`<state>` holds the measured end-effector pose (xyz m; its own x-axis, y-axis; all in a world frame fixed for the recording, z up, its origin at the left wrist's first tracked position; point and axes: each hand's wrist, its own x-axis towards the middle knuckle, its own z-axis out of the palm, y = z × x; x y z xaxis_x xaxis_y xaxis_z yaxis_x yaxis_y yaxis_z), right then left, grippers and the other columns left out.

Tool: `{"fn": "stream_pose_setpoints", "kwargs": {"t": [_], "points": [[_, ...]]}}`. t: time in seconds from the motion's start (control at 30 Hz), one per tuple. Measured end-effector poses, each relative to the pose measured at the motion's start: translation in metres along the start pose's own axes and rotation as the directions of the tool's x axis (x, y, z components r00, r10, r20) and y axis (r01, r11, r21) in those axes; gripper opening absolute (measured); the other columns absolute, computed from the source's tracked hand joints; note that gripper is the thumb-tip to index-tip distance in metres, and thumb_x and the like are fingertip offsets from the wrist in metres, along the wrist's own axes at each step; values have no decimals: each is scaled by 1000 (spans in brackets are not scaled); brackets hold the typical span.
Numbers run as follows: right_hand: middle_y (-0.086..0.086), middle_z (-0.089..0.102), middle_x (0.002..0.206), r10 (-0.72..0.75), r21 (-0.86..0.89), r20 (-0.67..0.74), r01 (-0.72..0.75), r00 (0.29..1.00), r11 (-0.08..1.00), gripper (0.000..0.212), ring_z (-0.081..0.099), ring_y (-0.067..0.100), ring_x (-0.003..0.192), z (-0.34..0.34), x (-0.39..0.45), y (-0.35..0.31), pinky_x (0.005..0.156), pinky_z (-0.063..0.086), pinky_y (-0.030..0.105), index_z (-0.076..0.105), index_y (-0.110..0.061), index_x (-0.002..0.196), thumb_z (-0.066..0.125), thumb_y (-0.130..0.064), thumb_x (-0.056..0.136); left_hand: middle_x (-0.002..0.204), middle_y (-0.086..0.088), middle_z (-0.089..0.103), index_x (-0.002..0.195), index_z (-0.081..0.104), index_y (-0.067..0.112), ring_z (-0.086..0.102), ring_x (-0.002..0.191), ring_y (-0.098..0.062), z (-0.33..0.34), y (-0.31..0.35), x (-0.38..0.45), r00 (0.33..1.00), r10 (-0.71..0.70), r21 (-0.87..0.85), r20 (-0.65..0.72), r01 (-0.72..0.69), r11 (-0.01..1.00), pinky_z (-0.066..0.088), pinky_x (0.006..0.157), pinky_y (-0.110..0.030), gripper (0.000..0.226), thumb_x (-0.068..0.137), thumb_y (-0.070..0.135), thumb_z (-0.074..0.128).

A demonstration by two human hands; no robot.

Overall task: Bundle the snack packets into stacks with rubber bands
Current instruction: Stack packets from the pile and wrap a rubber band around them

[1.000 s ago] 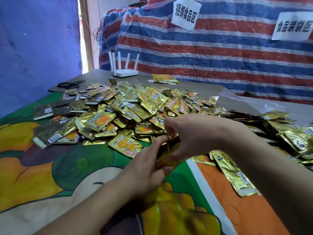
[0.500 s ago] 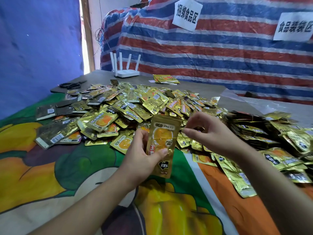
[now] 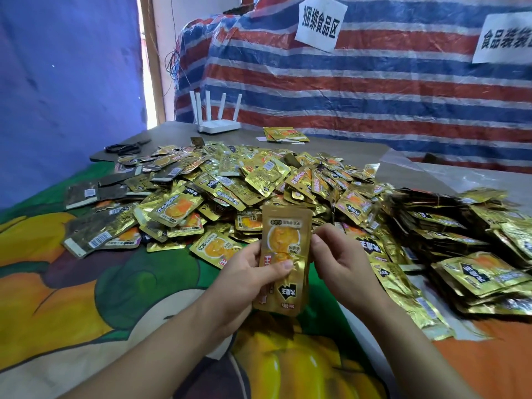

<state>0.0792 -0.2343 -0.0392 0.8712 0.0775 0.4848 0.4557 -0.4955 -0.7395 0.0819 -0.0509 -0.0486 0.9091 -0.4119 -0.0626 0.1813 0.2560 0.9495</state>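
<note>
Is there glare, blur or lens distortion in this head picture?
Head view: daylight blows out the gap beside the blue wall; foil packets in the pile glint; the held packet is fairly sharp; wide-angle lens bends the striped tarp toward the edges.

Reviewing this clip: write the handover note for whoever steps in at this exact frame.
Left hand grips an upright stack of packets, thumb across its front. Right hand pinches the stack's right edge. No rubber band is visible on it. The loose pile covers the table's middle; stacked packets lie at right, and whether they are banded cannot be told. Scissors sit far left. Left to do: band this stack, then work through the pile.
</note>
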Motion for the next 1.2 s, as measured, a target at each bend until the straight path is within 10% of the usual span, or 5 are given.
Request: {"fn": "stream_pose_setpoints", "kwargs": {"t": [0.3,0.63,0.8,1.0,1.2], "points": [[-13,69,102,197,260,-55,-176,979,949,23,64,2,99,16,-6,-6,84,52,24,60,-38,106,56,-46,85,108,-3,74,115,63,28,71,101,-23,-4,-11,6,985,162,161,-56,-151,975,60,80,-43,38,79,25,76],[0,72,103,389,281,200,-433,899,856,24,70,7,82,8,-6,-2,60,52,18,63,-21,113,70,-29,92,115,9,69,120,52,41,67,106,-12,-8,-13,8,985,171,510,-25,-135,850,55,90,-45,63,68,73,67],[7,73,106,437,306,359,-547,824,779,36,70,17,86,0,-3,-3,67,52,27,57,-14,123,72,-24,91,93,15,72,108,56,54,67,83,-1,-7,-13,6,973,229,633,-24,-162,757,51,69,-20,55,64,86,46],[17,70,109,582,478,-2,-510,813,715,43,67,21,77,-53,19,1,66,60,33,58,-6,120,74,-31,89,106,4,67,127,51,28,66,64,-11,-7,-16,15,950,269,476,-159,-165,864,54,54,-28,57,84,60,33],[15,56,133,713,580,-471,-427,520,694,69,67,21,86,-164,42,31,76,59,33,40,-3,144,72,-34,91,91,4,69,120,53,31,66,62,-19,-5,-20,14,957,273,528,-95,-184,829,53,51,-30,45,85,56,41]]}}
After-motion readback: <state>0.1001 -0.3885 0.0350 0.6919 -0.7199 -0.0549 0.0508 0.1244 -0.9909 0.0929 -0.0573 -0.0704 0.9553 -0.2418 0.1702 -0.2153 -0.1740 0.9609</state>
